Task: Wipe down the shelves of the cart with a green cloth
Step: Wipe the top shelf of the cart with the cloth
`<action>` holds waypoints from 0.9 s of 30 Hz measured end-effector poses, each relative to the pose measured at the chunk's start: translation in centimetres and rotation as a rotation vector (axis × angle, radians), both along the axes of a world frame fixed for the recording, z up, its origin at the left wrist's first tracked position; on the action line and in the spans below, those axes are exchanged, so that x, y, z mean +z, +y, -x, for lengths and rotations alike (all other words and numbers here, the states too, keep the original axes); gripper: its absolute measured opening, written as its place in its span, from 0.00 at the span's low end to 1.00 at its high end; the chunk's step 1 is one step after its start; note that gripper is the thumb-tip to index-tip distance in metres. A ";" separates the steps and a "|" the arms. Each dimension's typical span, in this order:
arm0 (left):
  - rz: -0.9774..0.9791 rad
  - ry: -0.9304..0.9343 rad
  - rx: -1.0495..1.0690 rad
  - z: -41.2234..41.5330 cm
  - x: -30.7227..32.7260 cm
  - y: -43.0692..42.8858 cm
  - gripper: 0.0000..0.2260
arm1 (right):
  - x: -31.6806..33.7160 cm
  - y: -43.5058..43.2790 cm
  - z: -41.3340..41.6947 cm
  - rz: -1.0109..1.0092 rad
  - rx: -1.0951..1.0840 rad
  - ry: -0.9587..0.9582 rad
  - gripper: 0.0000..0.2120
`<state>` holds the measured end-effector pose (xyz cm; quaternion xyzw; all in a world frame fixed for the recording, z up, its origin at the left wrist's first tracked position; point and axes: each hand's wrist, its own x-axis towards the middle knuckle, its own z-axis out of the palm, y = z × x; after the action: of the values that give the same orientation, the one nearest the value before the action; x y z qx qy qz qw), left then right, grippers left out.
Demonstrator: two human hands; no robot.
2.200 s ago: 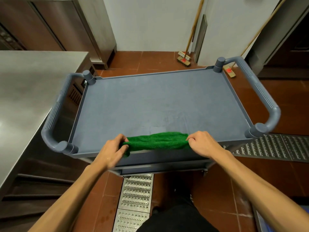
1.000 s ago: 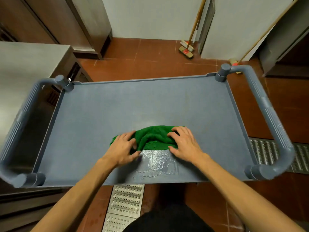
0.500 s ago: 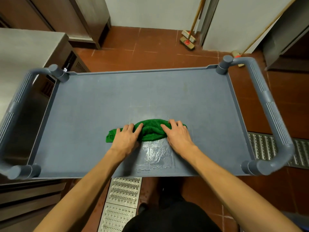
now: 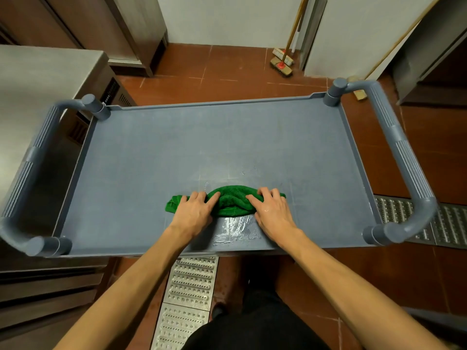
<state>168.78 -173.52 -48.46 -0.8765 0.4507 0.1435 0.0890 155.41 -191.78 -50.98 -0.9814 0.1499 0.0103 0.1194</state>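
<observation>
Shelf (image 4: 151,160): grey, wet streak (image 4: 233,231) at 6 o'clock.
Green cloth (image 4: 231,202): bunched beside streak.
Left hand (image 4: 194,212): flat fingers pressing cloth.
Right hand (image 4: 271,212): likewise, at 3 o'clock.

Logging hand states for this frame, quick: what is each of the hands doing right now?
Left hand: open, fingers pressing flat on the green cloth.
Right hand: open, pressing down on the green cloth too.

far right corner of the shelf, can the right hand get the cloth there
Probably yes: the right hand presses the green cloth, and nothing shows on the shelf between it and that corner, though a lean seems needed.
</observation>
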 end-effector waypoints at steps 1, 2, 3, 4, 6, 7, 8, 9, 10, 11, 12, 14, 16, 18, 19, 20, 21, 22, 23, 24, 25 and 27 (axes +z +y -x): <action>-0.008 0.002 0.000 0.2 0.1 0.1 0.31 | 0.1 0.2 0.3 -0.004 -0.002 -0.003 0.28; -0.023 0.003 -0.002 0.4 0.1 0.3 0.31 | 0.1 0.4 0.6 -0.010 -0.005 -0.006 0.27; -0.040 0.003 -0.005 0.6 0.3 0.3 0.31 | 0.2 0.6 0.9 -0.020 -0.008 -0.010 0.27; -0.050 0.002 -0.010 0.9 0.4 0.5 0.31 | 0.3 0.8 1.2 -0.034 -0.009 -0.014 0.26; -0.042 0.004 -0.020 1.3 0.4 1.0 0.30 | 0.4 1.1 1.9 -0.053 -0.003 -0.028 0.25; -0.035 0.005 -0.026 1.6 0.4 1.3 0.30 | 0.5 1.3 2.2 -0.053 0.000 -0.033 0.25; -0.031 0.007 -0.030 1.8 0.4 1.6 0.30 | 0.5 1.5 2.5 -0.048 0.002 -0.033 0.26; -0.034 0.008 -0.035 2.0 0.4 1.8 0.30 | 0.5 1.7 2.7 -0.041 0.003 -0.027 0.27; -0.040 0.009 -0.040 2.3 0.4 2.0 0.30 | 0.5 2.0 2.9 -0.032 0.000 -0.023 0.28; -0.046 0.008 -0.046 2.5 0.5 2.2 0.29 | 0.6 2.3 3.2 -0.027 -0.008 -0.020 0.28; -0.049 0.007 -0.053 2.7 0.6 2.4 0.29 | 0.6 2.6 3.4 -0.026 -0.017 -0.021 0.28; -0.042 0.015 -0.069 2.9 0.7 2.8 0.29 | 0.8 3.1 4.0 -0.035 -0.029 -0.022 0.25; -0.025 0.024 -0.088 3.1 0.7 3.4 0.28 | 1.0 3.6 4.6 -0.042 -0.031 -0.019 0.23; -0.026 0.025 -0.100 3.5 0.7 3.9 0.28 | 1.1 4.0 5.1 -0.033 -0.035 -0.004 0.22; -0.029 0.024 -0.104 3.6 0.8 4.0 0.28 | 1.2 4.1 5.3 -0.028 -0.037 0.000 0.22; -0.034 0.021 -0.111 3.8 0.8 4.2 0.27 | 1.2 4.3 5.5 -0.024 -0.039 0.002 0.22; -0.040 0.018 -0.120 3.9 0.8 4.4 0.27 | 1.3 4.5 5.6 -0.020 -0.040 0.005 0.22; -0.045 0.019 -0.131 3.9 0.8 4.6 0.26 | 1.4 4.6 5.8 -0.017 -0.039 0.008 0.22; -0.043 0.025 -0.141 3.9 0.9 4.8 0.26 | 1.5 4.8 5.9 -0.018 -0.037 0.013 0.21; -0.039 0.032 -0.153 3.9 0.9 5.1 0.25 | 1.7 5.0 6.0 -0.022 -0.036 0.019 0.21; -0.031 0.035 -0.166 3.9 0.9 5.3 0.25 | 2.0 5.2 6.0 -0.030 -0.035 0.034 0.22; -0.016 0.044 -0.185 4.1 1.0 5.7 0.24 | 2.4 5.5 6.0 -0.045 -0.029 0.061 0.22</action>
<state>164.72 -167.85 -47.44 -0.8271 0.5304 0.1577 0.0988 149.37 -186.27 -48.61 -0.9755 0.1673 0.0419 0.1369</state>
